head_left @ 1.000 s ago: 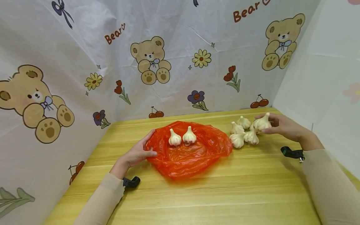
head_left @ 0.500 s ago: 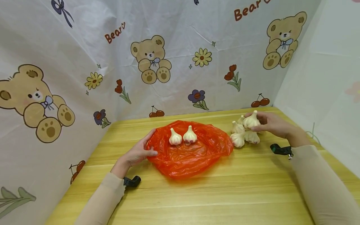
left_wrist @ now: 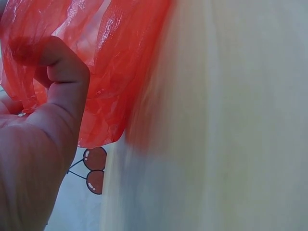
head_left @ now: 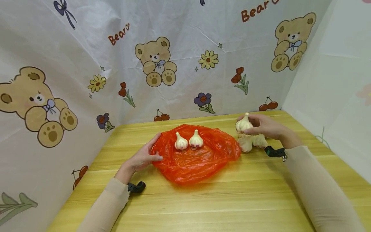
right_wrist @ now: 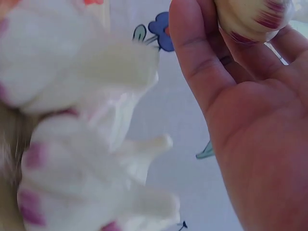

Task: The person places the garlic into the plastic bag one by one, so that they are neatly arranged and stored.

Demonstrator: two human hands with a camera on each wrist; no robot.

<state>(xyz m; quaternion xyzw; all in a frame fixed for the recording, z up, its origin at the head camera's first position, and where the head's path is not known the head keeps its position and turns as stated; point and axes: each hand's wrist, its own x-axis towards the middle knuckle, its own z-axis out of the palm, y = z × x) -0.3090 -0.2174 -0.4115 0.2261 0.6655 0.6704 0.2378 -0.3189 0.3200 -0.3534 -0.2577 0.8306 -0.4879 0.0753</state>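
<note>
A red plastic bag point(head_left: 191, 172) lies spread on the table with its mouth facing up. Two garlic bulbs, a left one point(head_left: 181, 143) and a right one point(head_left: 196, 140), sit in it near the back. My left hand point(head_left: 142, 158) grips the bag's left edge, its thumb inside; in the left wrist view a finger point(left_wrist: 67, 79) curls against the red film. My right hand point(head_left: 268, 127) holds a garlic bulb point(head_left: 244, 125), stem up, between thumb and fingers, above a pile of bulbs. Purple streaks show on the held bulb's base point(right_wrist: 262, 19) in the right wrist view.
Several garlic bulbs point(head_left: 245, 144) are heaped at the bag's right edge, partly hidden by my right hand. The wooden table point(head_left: 203, 206) meets a cloth wall point(head_left: 179, 100) printed with bears at the back. A thin cord point(head_left: 323, 140) lies at the right.
My right hand has carried the garlic bulb leftward across the pile, closer to the bag. My left hand and the two bulbs in the bag have stayed in place.
</note>
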